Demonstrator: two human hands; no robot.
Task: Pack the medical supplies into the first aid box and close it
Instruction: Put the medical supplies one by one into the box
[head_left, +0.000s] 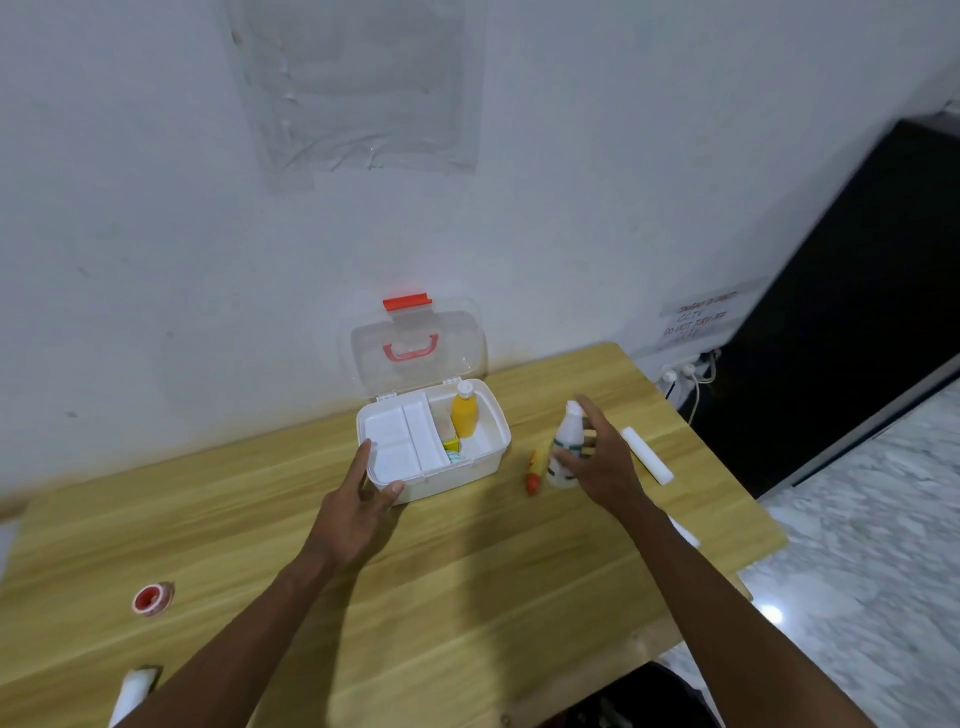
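Gripping one white bottle (569, 434), the right hand (605, 462) has its thumb across the front of the bottle and its fingers loosely spread behind it, a little to the right of the first aid box (467, 465). Whether the bottom of the bottle touches the table (467, 597) I cannot tell. The left hand (358, 506) is spread against the near left corner of the box, with the forefinger on the left wall and the thumb on the front wall. The box stands near the far edge of the table with its clear lid (457, 343) raised upright. Its left half is covered by one white tray (387, 431). The right half holds one yellow bottle (464, 415) standing upright, one small yellow carton (451, 443) and something light blue (453, 458) that is mostly hidden under the tray. Between the box and the white bottle lies one red and yellow tube (534, 470). I count three white rolls. One (647, 454) is in full view just right of the right hand. A second white piece (687, 535) is partly hidden behind the right forearm. A third white roll (132, 691) at the near left is cut by the left arm. One red tape roll (152, 597) lies well apart at the left. A paper notice (698, 317) on the wall is too blurred to read fully.
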